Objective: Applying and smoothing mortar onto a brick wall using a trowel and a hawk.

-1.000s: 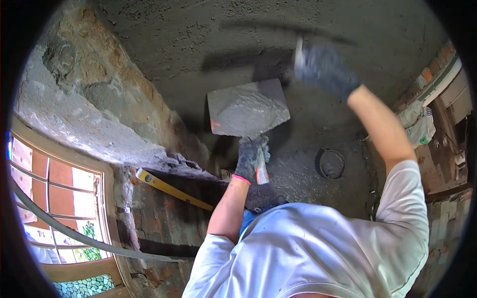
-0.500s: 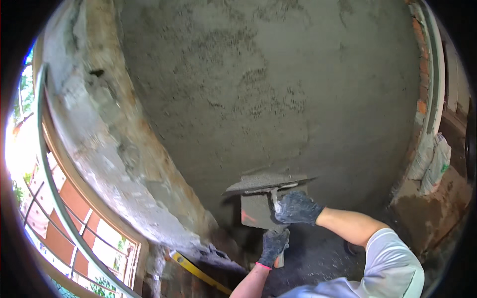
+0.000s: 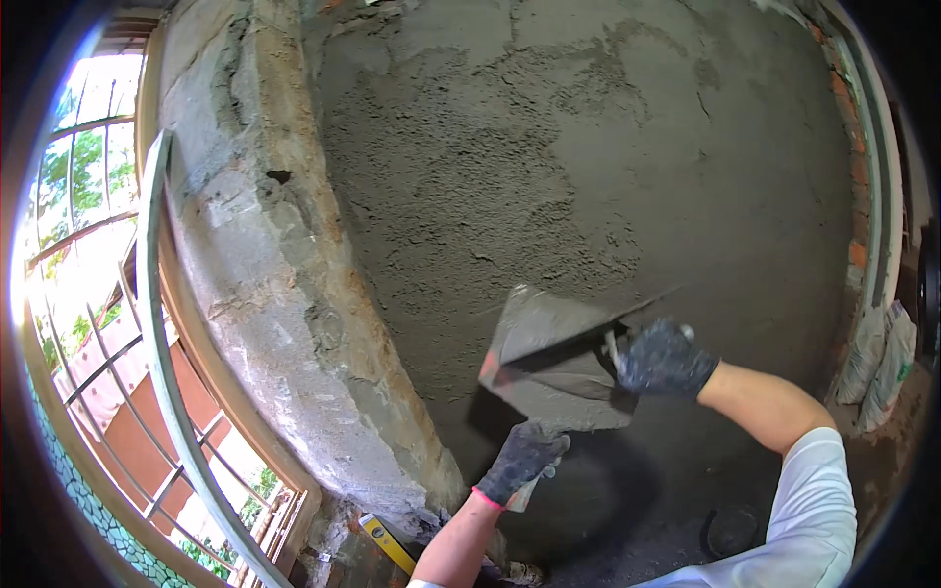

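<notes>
My right hand [image 3: 667,359], in a dark glove, is closed round the handle of a plastering trowel [image 3: 573,350]. The blade is seen almost edge-on, dark and tilted, over a grey plasterer's hawk [image 3: 564,404]. Red marks show at the hawk's left corner, and wet mortar lies on it. Below, my gloved left hand [image 3: 524,461] grips the hawk's handle, whose pale end sticks out under the fist. Beyond both tools stands the wall of wet grey mortar [image 3: 470,196], rough and pitted at upper left, smoother to the right.
A rough concrete pillar [image 3: 265,255] borders the mortar on the left, beside a barred window [image 3: 98,196] and a long pale bar [image 3: 157,343]. Low down lies a yellow spirit level [image 3: 387,544]. Sacks [image 3: 887,372] stand at right, near a strip of exposed brick [image 3: 855,186].
The trowel and my right hand have moved right and slightly up, off the wall to over the hawk. The hawk has turned and tilted. The view has shifted left.
</notes>
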A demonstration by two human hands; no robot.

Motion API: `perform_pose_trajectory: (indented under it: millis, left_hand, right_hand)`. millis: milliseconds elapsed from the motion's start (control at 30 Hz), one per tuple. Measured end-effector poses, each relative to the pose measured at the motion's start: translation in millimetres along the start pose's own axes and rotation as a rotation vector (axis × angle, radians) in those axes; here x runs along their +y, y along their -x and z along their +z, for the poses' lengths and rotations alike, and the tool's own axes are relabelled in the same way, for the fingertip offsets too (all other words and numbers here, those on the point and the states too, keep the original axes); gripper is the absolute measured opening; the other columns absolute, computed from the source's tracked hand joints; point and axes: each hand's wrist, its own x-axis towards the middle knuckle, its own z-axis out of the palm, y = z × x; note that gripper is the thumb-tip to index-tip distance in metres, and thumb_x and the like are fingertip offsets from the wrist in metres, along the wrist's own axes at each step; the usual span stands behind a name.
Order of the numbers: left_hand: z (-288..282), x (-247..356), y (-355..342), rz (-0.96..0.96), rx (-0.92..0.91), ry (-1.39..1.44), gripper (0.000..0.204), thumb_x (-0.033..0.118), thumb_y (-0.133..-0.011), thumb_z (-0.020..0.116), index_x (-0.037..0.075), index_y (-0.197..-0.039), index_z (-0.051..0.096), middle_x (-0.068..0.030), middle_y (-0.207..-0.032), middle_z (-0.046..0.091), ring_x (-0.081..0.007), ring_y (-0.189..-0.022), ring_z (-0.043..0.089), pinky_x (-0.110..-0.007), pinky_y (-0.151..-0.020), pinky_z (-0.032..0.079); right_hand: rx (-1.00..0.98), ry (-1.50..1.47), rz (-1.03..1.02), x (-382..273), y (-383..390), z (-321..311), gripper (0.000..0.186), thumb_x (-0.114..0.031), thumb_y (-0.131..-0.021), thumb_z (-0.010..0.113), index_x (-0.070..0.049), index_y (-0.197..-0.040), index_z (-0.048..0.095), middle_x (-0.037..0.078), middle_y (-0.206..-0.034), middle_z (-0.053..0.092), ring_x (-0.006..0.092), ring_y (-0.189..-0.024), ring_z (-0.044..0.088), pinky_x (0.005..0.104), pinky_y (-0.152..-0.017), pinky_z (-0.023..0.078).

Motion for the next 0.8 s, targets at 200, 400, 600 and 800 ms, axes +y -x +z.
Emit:
perform_pose_trajectory:
  millis: [200, 400, 600, 800]
  left_hand:
    - [33, -30, 23, -0.178, -0.237, 0.174, 0.01, 0.014, -0.085, 0.062, 0.004, -0.086, 0.061, -0.0014, -0.065, 0.056, -0.0109, -0.052, 0.053, -0.025, -0.044, 0.043]
    - [-5, -129, 50, -0.316, -0.215, 0.441, 0.016, 0.016, -0.086, 0.061, 0.003, -0.095, 0.062, -0.0026, -0.063, 0.055, -0.0137, -0.049, 0.052, -0.027, -0.044, 0.042]
    - [-49, -106, 72, -0.143, 0.06, 0.36, 0.018, 0.019, -0.091, 0.052, 0.011, -0.077, 0.059, -0.0015, -0.051, 0.051, -0.0126, -0.04, 0.046, -0.027, -0.035, 0.032]
    - [-85, -68, 59, -0.099, 0.02, 0.298, 0.012, 0.018, -0.089, 0.056, 0.009, -0.082, 0.06, -0.002, -0.053, 0.052, -0.0132, -0.042, 0.048, -0.027, -0.037, 0.035]
  right_hand:
    - [0.431, 0.023, 0.174, 61, -90, -5, 0.029, -0.02, -0.075, 0.053, -0.004, -0.097, 0.064, 0.011, -0.062, 0.059, 0.0267, -0.051, 0.058, 0.0418, -0.044, 0.04]
    - [0.407, 0.027, 0.243, 96, -203, -37, 0.02, -0.022, -0.077, 0.054, -0.008, -0.088, 0.063, 0.012, -0.063, 0.06, 0.0298, -0.054, 0.059, 0.0453, -0.049, 0.043]
    - [0.648, 0.203, 0.309, 111, -346, -87, 0.022, -0.022, -0.08, 0.057, -0.006, -0.066, 0.06, 0.014, -0.063, 0.058, 0.0265, -0.053, 0.059, 0.0382, -0.049, 0.046]
    - [0.545, -1.304, 0.356, 171, -462, -103, 0.021, -0.022, -0.083, 0.055, -0.008, -0.068, 0.056, 0.001, -0.061, 0.05, 0.012, -0.053, 0.052, 0.0279, -0.05, 0.044]
